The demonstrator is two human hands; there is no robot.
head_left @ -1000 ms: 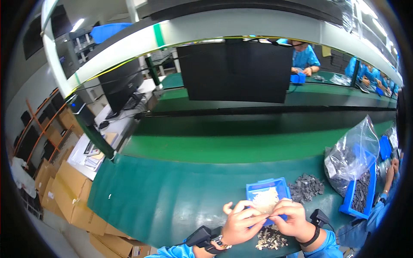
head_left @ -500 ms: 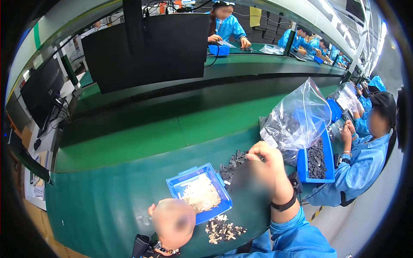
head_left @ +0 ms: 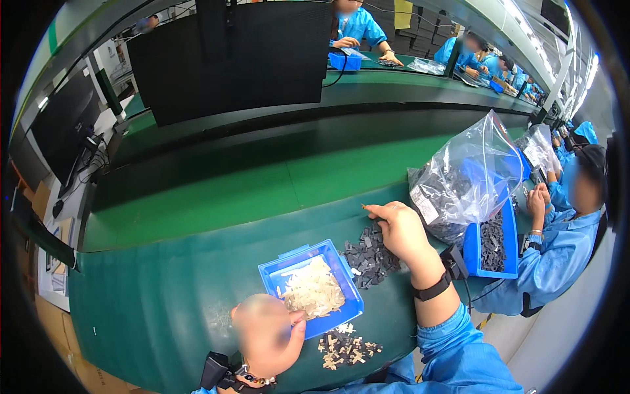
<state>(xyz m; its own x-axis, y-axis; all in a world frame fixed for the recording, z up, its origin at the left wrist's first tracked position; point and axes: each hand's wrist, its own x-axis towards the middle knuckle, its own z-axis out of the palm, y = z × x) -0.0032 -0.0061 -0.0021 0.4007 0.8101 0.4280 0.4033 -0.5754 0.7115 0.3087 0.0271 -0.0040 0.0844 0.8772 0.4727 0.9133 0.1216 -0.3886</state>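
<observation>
My right hand (head_left: 401,230) is pinched at the far side of a heap of small black pieces (head_left: 371,259). At its fingertips shows a tiny brownish speck, too small to name. My left hand (head_left: 269,338) is by the near left corner of a blue plastic tray (head_left: 357,303), its thumb up against the tray's edge. Its other fingers are smeared or hidden, so what they hold cannot be seen. Thin cream-coloured strips (head_left: 315,287) lie piled in the tray. Just nearer to me is a small heap of mixed black and cream pieces (head_left: 348,348).
A clear plastic bag (head_left: 459,177) of dark pieces stands at the right, beside a blue bin (head_left: 493,246) of black pieces. A co-worker (head_left: 558,243) in blue sits there. A black monitor (head_left: 230,65) hangs over the far side of the green table (head_left: 164,302).
My right hand has moved away from me, off the black heap, which now shows more fully. My left thumb has come into sight at the tray's edge. The whole view has shifted slightly.
</observation>
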